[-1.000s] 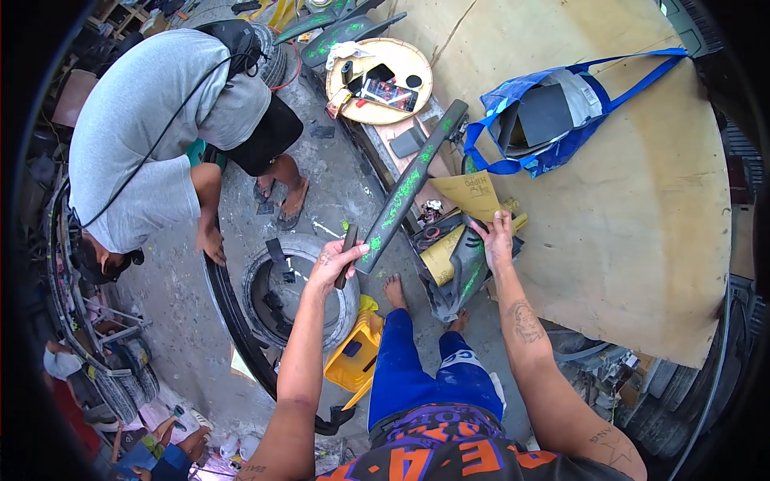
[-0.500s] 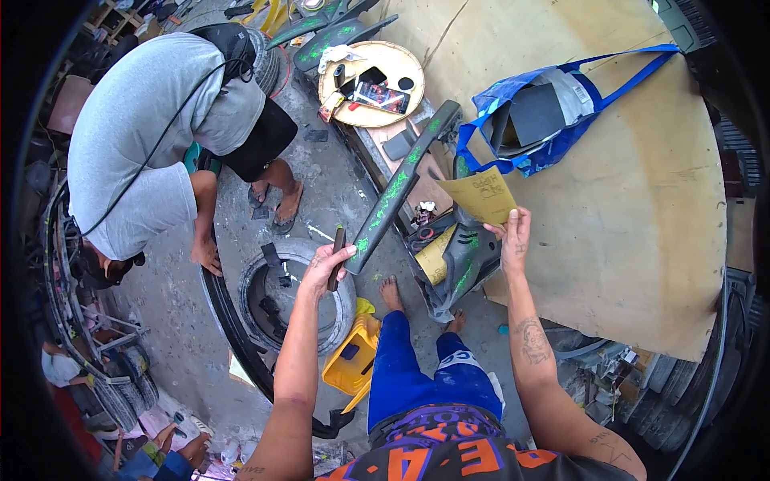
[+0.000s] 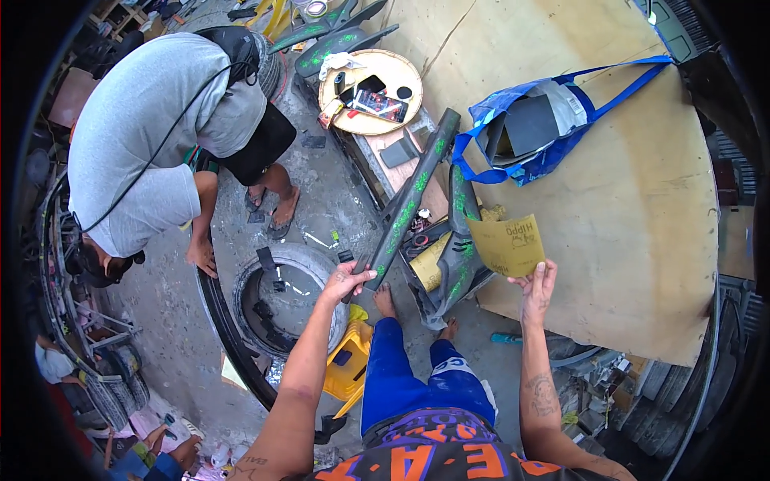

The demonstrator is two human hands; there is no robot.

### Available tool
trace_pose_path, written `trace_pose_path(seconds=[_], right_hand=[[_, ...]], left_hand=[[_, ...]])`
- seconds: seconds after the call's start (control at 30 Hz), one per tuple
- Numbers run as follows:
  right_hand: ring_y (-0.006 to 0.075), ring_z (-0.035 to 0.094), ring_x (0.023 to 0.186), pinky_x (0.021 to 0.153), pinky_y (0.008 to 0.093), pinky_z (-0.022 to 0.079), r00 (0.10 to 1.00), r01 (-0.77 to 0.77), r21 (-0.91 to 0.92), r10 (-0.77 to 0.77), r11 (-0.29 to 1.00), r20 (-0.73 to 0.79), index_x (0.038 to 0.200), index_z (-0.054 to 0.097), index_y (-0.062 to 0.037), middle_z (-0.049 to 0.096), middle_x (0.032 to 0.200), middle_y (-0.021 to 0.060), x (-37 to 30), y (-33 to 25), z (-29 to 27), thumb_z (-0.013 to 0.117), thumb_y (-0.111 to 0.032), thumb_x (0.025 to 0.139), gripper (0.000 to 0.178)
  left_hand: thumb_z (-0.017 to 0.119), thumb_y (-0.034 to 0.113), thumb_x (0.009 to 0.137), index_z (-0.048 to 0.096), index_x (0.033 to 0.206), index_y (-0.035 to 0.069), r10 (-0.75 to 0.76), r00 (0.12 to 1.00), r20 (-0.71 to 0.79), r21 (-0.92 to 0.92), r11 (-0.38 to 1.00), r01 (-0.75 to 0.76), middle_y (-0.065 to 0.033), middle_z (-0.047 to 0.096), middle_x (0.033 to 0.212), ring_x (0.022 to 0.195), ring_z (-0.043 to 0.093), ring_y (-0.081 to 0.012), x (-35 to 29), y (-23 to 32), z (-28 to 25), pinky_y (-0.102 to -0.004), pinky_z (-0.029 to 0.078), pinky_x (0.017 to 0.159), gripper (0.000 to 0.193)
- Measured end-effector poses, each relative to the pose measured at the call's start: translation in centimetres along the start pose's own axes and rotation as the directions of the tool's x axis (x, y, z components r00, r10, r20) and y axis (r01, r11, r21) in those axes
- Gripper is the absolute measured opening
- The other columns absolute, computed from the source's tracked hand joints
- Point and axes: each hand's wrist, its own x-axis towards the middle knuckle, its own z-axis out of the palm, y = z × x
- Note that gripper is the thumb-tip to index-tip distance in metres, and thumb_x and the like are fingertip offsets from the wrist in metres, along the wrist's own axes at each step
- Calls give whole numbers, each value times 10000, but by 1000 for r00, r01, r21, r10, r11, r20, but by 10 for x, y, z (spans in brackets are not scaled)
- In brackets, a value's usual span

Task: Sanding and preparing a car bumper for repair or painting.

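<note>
Left hand grips green-flecked bar by one end; right hand pinches yellow sheet by its edge, presumably leaving surfaces exposed

Illumination was bright and diffuse; its direction could not be determined. The board at 3 o'clock was the palest broad surface, whereas the tyres at 4 o'clock lay in shade. Shadows on the floor at 9 o'clock were faint. The sheet, toward 3 o'clock, appeared sharp; clutter at 7 o'clock was indistinct. Fisheye curvature bowed outer edges, and black vignetting filled the corners.
</note>
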Motion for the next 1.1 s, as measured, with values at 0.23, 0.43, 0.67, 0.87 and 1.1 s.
trace_pose_path(seconds=[0.23, 0.43, 0.67, 0.87, 1.1], right_hand=[[176, 644, 815, 624, 306, 566, 999, -38, -3, 38, 999, 13, 1130, 404, -85, 576, 1022, 90, -18, -1, -3, 437, -292, 1026, 234], [157, 635, 784, 617, 298, 553, 999, -36, -4, 36, 999, 23, 1129, 407, -89, 576, 992, 79, -26, -9, -6, 440, -288, 1026, 227], [152, 623, 779, 620, 300, 543, 999, -35, -38, 34, 999, -7, 1130, 405, -88, 564, 986, 73, -39, -17, -9, 447, -309, 1023, 249], [157, 623, 791, 617, 298, 546, 999, -49, -67, 49, 997, 4, 1131, 402, -82, 556, 1000, 78, -47, -16, -14, 449, -315, 1022, 261], [159, 623, 790, 611, 296, 546, 999, -39, -85, 40, 996, 10, 1129, 401, -83, 554, 992, 77, -43, -15, -24, 446, -317, 1022, 261]], left_hand=[[766, 320, 804, 648, 894, 65, 1, 1000, -16, 108, 994, 1, 30, 545, 608, 477, 495, -58, 3, -2, 3, -229, 408, 458, 295], [770, 377, 789, 667, 955, 62, -21, 999, -41, 150, 988, 27, 26, 556, 622, 477, 497, -60, -1, -1, 2, -224, 418, 466, 371], [784, 316, 768, 660, 971, 30, 20, 991, -131, 199, 980, 6, -16, 576, 622, 474, 524, -87, 17, -34, -2, -258, 435, 458, 372], [752, 297, 738, 658, 1012, 6, 220, 940, -261, 398, 912, -103, -118, 641, 689, 580, 615, -205, 34, -49, -2, -369, 502, 615, 411], [756, 302, 730, 664, 1045, 12, 221, 963, -154, 489, 864, -120, -120, 645, 717, 569, 608, -208, 42, -31, -5, -371, 503, 606, 438]])
